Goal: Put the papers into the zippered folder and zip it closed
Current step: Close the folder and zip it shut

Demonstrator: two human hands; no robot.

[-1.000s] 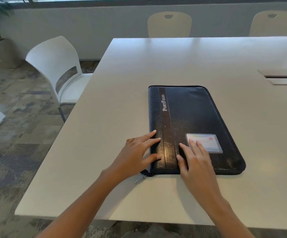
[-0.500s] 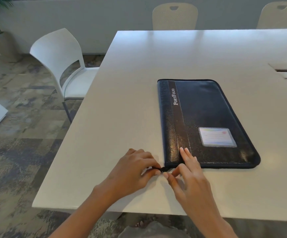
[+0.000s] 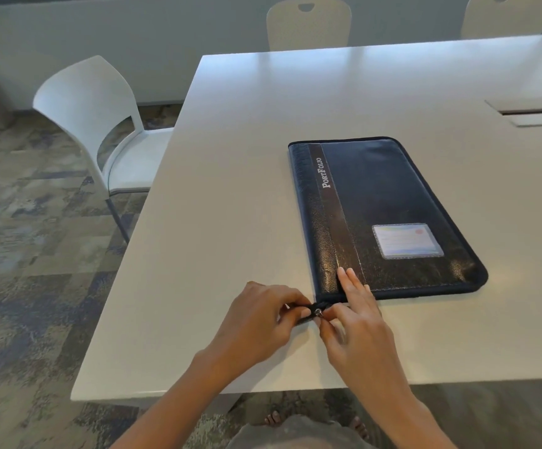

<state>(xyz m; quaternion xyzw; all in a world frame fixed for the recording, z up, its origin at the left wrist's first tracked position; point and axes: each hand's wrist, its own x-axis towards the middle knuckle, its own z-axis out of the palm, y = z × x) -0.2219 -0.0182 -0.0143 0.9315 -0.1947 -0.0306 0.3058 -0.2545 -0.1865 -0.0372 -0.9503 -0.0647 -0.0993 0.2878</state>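
Observation:
A black zippered folder (image 3: 383,202) marked "PortFolio" lies closed and flat on the white table (image 3: 237,196), with a clear card pocket near its front right. No papers show. My left hand (image 3: 259,322) pinches the black zipper tail (image 3: 308,311) at the folder's near left corner. My right hand (image 3: 350,315) pinches the small metal zipper pull (image 3: 318,312) beside it, two fingers stretched onto the cover.
A white chair (image 3: 101,124) stands at the table's left side. Two beige chairs (image 3: 308,24) stand behind the far edge. A cable slot (image 3: 535,111) is set into the table at right. Patterned carpet lies to the left.
Both hands left the folder's cover and came down to its near left corner, closing on the zipper tail and pull. The view has tilted down and left.

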